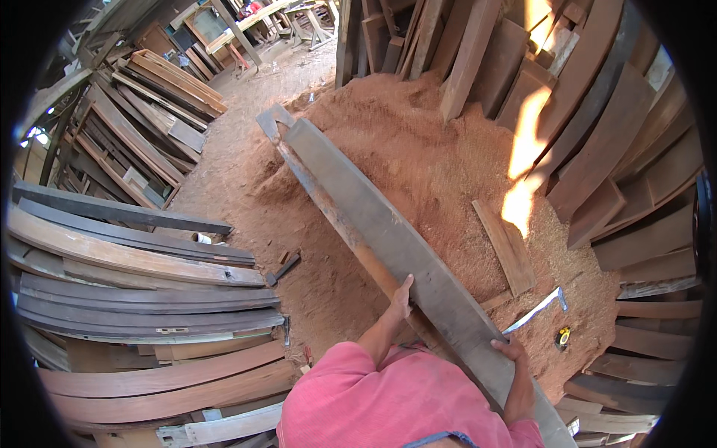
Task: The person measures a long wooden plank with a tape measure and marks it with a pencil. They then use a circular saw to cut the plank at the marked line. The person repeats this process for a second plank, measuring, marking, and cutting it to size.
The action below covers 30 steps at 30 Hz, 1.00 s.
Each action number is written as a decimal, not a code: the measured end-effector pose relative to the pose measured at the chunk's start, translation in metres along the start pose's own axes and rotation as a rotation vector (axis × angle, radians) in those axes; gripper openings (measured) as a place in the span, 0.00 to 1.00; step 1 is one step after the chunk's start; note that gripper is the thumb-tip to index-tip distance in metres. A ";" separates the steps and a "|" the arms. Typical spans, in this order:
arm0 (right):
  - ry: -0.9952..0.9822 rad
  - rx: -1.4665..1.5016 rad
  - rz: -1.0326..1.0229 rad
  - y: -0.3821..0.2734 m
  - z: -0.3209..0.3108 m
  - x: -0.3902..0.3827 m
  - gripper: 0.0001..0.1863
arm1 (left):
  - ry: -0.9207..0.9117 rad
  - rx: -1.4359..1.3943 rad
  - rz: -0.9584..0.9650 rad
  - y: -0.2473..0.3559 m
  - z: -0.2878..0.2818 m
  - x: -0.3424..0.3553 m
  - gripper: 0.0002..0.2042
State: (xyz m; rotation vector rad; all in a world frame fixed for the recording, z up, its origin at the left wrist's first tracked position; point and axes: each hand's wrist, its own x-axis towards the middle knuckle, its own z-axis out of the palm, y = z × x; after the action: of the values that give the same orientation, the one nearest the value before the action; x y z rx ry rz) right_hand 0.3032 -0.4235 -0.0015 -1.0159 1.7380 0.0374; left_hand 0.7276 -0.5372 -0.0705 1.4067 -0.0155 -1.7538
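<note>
The left hand and right hand grasp opposite edges of a long grey wooden plank, mostly extending forward-left beyond them.

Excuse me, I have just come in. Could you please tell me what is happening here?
A person in a pink top is handling a long grey plank, with the left hand at its left edge and the right hand at its right edge. Another timber shows along its left side. To the right, a yellow-and-black tape measure and a shiny angled tool lie on the sawdust, apart from both hands.
</note>
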 end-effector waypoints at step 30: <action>-0.104 0.050 -0.058 0.012 -0.002 0.043 0.57 | 0.041 -0.038 0.120 0.018 0.005 0.018 0.44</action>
State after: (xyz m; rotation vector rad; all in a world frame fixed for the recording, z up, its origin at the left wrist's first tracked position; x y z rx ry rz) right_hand 0.2913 -0.4433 -0.0396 -1.0100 1.6074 0.0096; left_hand 0.7346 -0.5619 -0.0734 1.3854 -0.0436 -1.6192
